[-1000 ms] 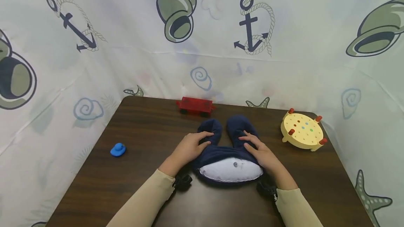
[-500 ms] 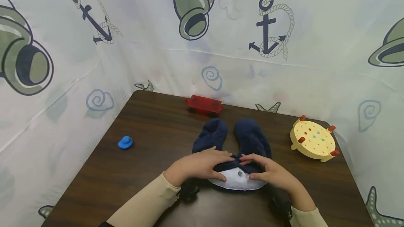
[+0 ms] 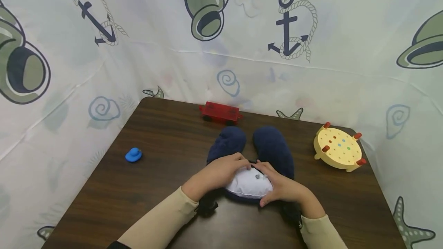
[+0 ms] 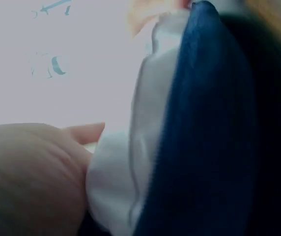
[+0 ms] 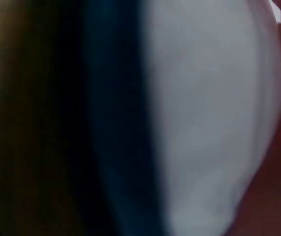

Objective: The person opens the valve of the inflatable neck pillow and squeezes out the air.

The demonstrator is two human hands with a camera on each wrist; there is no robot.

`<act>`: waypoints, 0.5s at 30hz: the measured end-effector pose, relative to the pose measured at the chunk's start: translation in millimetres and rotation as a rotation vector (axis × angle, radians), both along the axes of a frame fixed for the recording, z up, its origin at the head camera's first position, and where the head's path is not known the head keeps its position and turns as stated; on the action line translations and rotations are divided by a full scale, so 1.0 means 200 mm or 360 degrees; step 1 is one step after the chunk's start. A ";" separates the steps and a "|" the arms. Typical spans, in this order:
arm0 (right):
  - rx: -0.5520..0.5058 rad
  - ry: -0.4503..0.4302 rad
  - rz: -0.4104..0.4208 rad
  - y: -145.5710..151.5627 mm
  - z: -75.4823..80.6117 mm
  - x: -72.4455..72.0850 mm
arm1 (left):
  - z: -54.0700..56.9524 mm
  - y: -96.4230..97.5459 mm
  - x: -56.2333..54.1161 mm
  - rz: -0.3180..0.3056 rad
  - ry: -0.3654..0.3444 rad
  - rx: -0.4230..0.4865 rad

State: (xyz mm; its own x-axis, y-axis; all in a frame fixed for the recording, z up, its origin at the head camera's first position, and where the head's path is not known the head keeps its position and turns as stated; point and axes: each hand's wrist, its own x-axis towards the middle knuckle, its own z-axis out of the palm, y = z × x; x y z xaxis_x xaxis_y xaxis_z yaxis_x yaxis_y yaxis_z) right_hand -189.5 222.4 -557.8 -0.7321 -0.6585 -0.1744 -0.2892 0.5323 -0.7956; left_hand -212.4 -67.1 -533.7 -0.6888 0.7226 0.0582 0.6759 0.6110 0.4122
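Note:
A navy U-shaped neck pillow (image 3: 277, 151) lies on the table, its two arms pointing away. Through the opening in its cover shows a white inner cushion (image 3: 247, 183) with a small grey valve (image 3: 257, 176). My left hand (image 3: 221, 172) curls its fingers over the far left edge of the white part. On the right side, my right hand (image 3: 285, 187) grips it, thumb at the near edge and fingers at the far edge. In the left wrist view the white cushion (image 4: 113, 182) bulges out beside the navy cover (image 4: 204, 128). The right wrist view is blurred.
Behind the pillow stands a red toy wagon (image 3: 221, 113). A small blue rubber duck (image 3: 133, 155) sits to the left. At the right rests a round yellow toy (image 3: 337, 147) with red-tipped pegs. A patterned white cloth (image 3: 155, 64) hangs behind the brown table (image 3: 166, 137).
Both hands have moved from the pillow's arms to the cover's opening. Their fingers now grasp around the white cushion, which shows more fully than half a second ago. The head view has shifted slightly.

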 end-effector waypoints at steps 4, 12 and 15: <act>0.0009 0.0078 -0.0027 -0.02 -0.05 0.00 | -0.01 0.00 0.02 -0.0095 -0.0014 -0.0165; -0.0051 0.0084 -0.0103 -0.05 -0.07 0.00 | -0.05 0.01 -0.01 -0.0149 -0.0222 -0.0169; -0.0116 0.0155 -0.0145 -0.05 -0.07 -0.01 | -0.10 0.03 -0.03 -0.0171 -0.0154 -0.0061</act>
